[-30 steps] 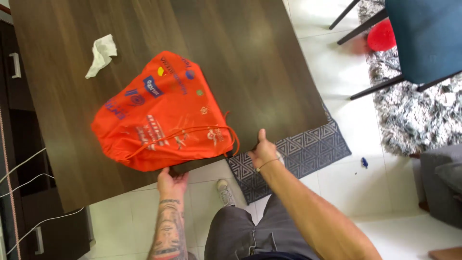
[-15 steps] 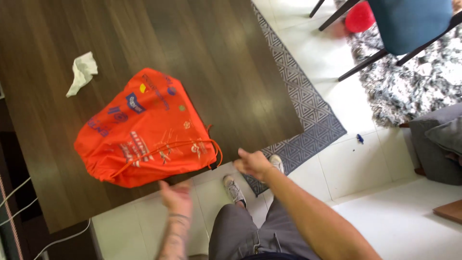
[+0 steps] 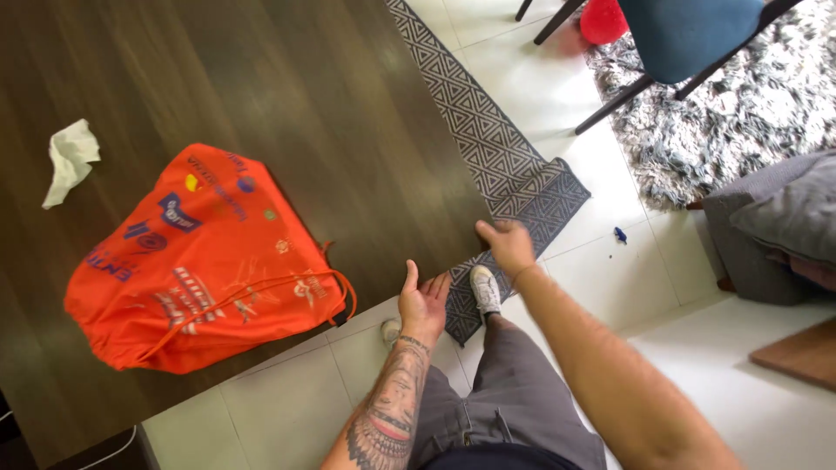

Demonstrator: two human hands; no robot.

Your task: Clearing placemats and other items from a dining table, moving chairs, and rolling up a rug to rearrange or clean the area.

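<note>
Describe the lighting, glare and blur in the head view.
Head view: bright, even daylight; soft glare streaks on the dark table; orange bag sharp and vivid; right hand slightly motion-blurred; left hand sharper; white floor looks nearly washed out.

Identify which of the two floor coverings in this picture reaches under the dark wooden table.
The flat grey mat with the triangle pattern runs under the table. The shaggy grey-and-white rug lies apart, under the blue chair.

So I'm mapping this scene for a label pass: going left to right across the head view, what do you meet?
White crumpled tissue → orange drawstring bag → left hand → right hand → red ball → blue chair → grey cushion.
</note>
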